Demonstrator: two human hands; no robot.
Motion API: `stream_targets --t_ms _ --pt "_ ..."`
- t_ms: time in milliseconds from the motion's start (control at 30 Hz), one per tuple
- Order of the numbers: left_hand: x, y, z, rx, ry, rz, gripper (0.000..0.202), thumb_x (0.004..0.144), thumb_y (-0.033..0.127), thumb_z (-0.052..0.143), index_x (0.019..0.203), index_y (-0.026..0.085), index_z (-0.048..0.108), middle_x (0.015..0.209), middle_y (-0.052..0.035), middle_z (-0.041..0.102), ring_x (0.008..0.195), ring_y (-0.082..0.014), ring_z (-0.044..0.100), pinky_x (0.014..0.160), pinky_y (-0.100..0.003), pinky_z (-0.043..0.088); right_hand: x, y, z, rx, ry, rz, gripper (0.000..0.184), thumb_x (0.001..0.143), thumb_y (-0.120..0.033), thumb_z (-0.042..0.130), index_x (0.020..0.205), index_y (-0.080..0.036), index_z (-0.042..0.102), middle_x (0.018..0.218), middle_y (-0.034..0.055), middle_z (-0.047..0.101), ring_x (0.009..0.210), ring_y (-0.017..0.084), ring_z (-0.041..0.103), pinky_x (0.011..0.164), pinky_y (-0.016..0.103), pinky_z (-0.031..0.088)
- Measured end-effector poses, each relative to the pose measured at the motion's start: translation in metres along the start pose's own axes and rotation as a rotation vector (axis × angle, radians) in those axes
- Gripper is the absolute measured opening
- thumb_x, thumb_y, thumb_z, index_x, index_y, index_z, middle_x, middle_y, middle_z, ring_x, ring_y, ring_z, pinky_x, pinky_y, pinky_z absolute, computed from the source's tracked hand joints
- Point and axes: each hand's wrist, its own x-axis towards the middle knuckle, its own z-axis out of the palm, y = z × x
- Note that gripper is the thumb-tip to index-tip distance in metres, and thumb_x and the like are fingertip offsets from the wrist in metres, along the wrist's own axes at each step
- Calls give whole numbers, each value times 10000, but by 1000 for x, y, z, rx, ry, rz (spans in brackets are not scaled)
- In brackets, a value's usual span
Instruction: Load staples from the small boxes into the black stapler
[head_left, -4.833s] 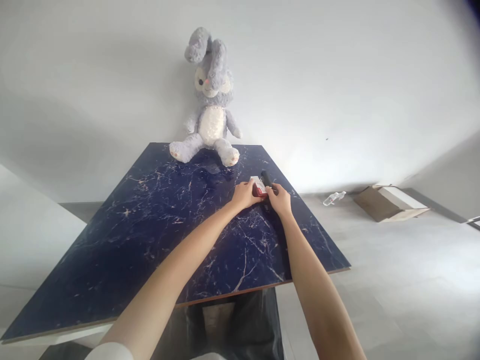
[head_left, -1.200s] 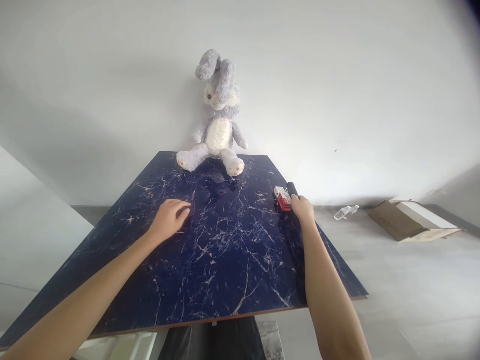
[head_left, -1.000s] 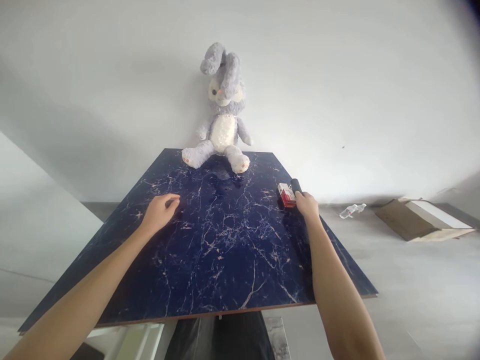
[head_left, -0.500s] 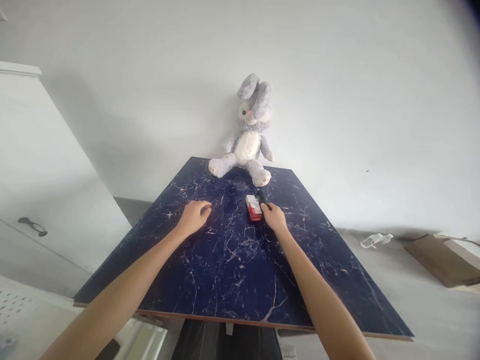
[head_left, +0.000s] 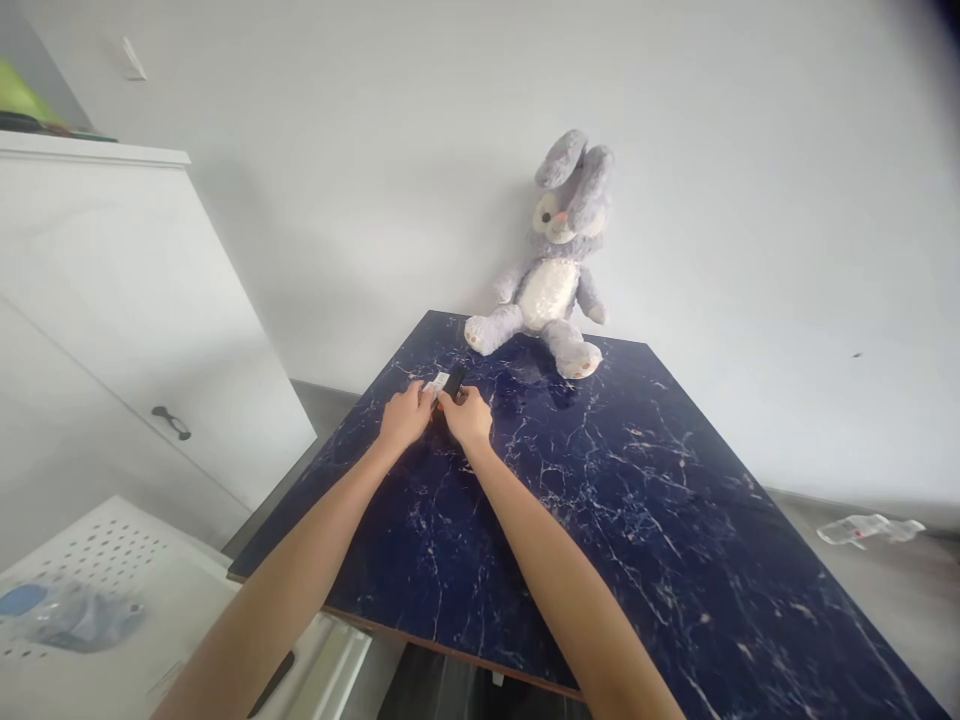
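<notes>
Both of my hands are together over the left part of the dark blue marbled table [head_left: 615, 500]. My left hand [head_left: 405, 412] is closed around the near left side of a small red-and-white box [head_left: 437, 381], whose white far end shows past the fingers. Right beside it, my right hand [head_left: 468, 415] grips a black object [head_left: 455, 377], flat and narrow; its kind I cannot make out. Fingers cover most of both things. Behind them, a grey plush rabbit [head_left: 551, 290] with a white belly sits at the table's far edge.
A white cabinet [head_left: 135, 300] with a dark handle stands to the left. Nearer, a white perforated surface [head_left: 112, 545] carries a clear plastic bag [head_left: 86, 615]. On the floor at right lies a clear plastic bottle [head_left: 862, 530]. The wall rises behind the rabbit.
My right hand has carried the box and the black object leftward across the table. My left hand, empty before, has come onto the box. The view has turned left.
</notes>
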Motion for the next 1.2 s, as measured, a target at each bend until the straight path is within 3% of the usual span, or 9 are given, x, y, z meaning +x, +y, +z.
stream_targets --t_ms 100,200,300,433,667,800,900,1000,1200 --pt "6 -10 -10 -34 -32 -36 583 963 558 443 1414 198 525 1235 -159 703 1189 -341 642 1004 -427 466 9 5 6 -7 32 -49 542 965 -603 402 1227 -174 605 1175 155 702 1107 299 669 975 431 501" --pt "10 -17 -17 -117 -125 -30 659 892 648 531 1424 258 518 1295 -120 682 1200 -336 636 998 -410 468 31 19 -2 -76 59 -164 508 1028 -421 235 1270 -147 587 1250 166 668 1175 300 625 1006 445 473" --pt "11 -19 -20 -129 -175 4 677 825 648 627 1390 282 555 1225 -92 716 1163 -338 647 959 -411 490 58 30 -8 -108 -20 -300 441 932 -217 397 1341 -181 558 1339 109 635 1268 276 564 1078 419 424" --pt "12 -19 -22 -162 -214 10 651 818 624 645 1377 300 569 1121 -54 750 1087 -299 679 930 -379 506 77 37 -9 -134 -142 -422 512 756 -80 510 1237 -195 640 1189 80 714 1162 283 625 1043 412 456" --pt "12 -19 -25 -222 -253 -16 718 799 645 663 1409 286 539 1105 -40 756 1037 -281 702 887 -335 522 70 58 -24 -149 -165 -489 548 732 -57 495 1235 -207 651 1048 30 756 1071 248 638 1071 403 438" --pt "10 -16 -24 -210 -222 -32 703 807 608 674 1409 270 542 1182 -60 733 1102 -288 682 954 -356 505 75 56 -20 -103 -139 -514 745 717 -80 521 1455 -161 464 1322 85 662 1248 281 562 1129 455 389" --pt "10 -17 -24 -196 -213 -43 741 792 614 688 1423 260 528 1241 -76 710 1130 -293 671 971 -362 501 84 51 -11 102 -213 -521 824 712 -68 481 1520 -163 353 1346 90 648 1254 229 582 1111 404 424" --pt "9 -18 -25 -190 -203 -34 799 782 645 687 1455 260 493 1277 -86 693 1122 -293 674 949 -355 509 87 52 -10 230 -240 -460 791 703 -68 462 1485 -168 391 1270 88 682 1169 203 638 1050 375 479" --pt "10 -16 -17 -153 -190 2 705 828 684 608 1397 270 558 1214 -85 716 1098 -310 671 954 -381 487 59 77 -35 123 8 -365 576 725 -73 456 1273 -196 580 1080 57 721 1026 218 668 1008 394 502"
